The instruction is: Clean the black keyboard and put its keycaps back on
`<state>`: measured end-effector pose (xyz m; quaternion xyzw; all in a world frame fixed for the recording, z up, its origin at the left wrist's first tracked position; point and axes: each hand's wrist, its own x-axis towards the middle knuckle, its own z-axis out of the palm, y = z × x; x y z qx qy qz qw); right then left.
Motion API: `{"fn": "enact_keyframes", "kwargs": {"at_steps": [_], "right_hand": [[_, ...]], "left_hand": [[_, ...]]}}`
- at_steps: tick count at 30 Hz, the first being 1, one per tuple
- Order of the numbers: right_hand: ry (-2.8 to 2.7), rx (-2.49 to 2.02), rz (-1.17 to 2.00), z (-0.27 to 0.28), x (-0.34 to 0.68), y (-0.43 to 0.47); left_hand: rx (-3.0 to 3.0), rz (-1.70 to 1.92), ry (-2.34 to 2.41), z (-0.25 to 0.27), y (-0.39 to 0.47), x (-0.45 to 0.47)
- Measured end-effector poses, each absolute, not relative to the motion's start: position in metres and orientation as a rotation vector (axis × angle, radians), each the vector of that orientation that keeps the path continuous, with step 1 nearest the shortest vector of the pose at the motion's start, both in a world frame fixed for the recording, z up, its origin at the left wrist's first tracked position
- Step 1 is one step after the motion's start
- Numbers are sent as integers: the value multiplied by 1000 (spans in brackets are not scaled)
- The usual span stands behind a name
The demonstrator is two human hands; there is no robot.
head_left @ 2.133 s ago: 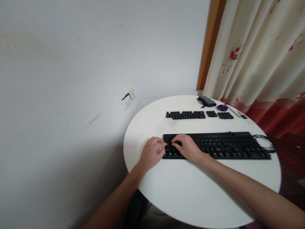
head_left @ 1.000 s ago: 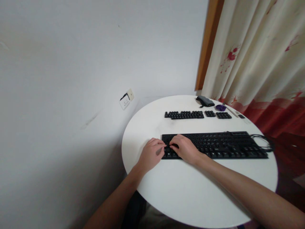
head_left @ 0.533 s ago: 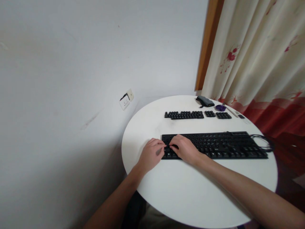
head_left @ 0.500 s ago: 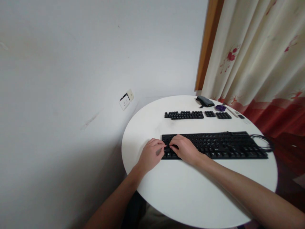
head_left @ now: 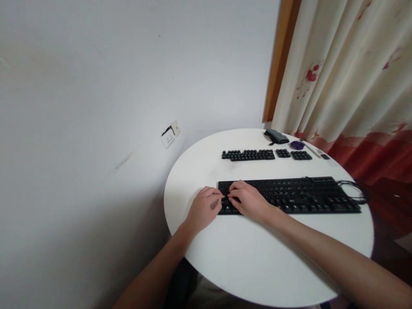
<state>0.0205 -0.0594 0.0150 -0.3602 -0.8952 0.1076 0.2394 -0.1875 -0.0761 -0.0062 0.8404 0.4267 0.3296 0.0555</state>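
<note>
A black keyboard (head_left: 309, 196) lies on the white table, its upper rows showing bare key sockets and its bottom rows still carrying keycaps. Over its left end, my left hand (head_left: 204, 206) has thumb and fingertips pinched together. My right hand (head_left: 246, 198) faces it from the other side, fingers bent and closed at the same spot. The fingertips of both hands almost meet on the keys; whatever small thing is between them is too small and dark to make out. Behind the keyboard, loose black keycaps (head_left: 252, 155) stand in neat rows.
Two smaller keycap groups, one (head_left: 282, 153) beside another (head_left: 301, 155), sit at the back right. Near them are a grey cloth pouch (head_left: 277, 136), a purple item (head_left: 297, 145) and a thin stick-like tool (head_left: 311, 149). A coiled cable (head_left: 357, 193) hangs over the right edge of the round table (head_left: 254, 262).
My right hand's fingers have shifted very slightly at the same spot on the keyboard. The left hand stays where it was, and the view has moved a little.
</note>
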Motion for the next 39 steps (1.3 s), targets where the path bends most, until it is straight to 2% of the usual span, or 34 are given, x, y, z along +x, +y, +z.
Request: {"fn": "enact_keyframes", "kwargs": {"at_steps": [39], "right_hand": [[-2546,-974,313,24,32,-57]], "left_hand": [[2531,1014,1302,-6,-77,-186]]}}
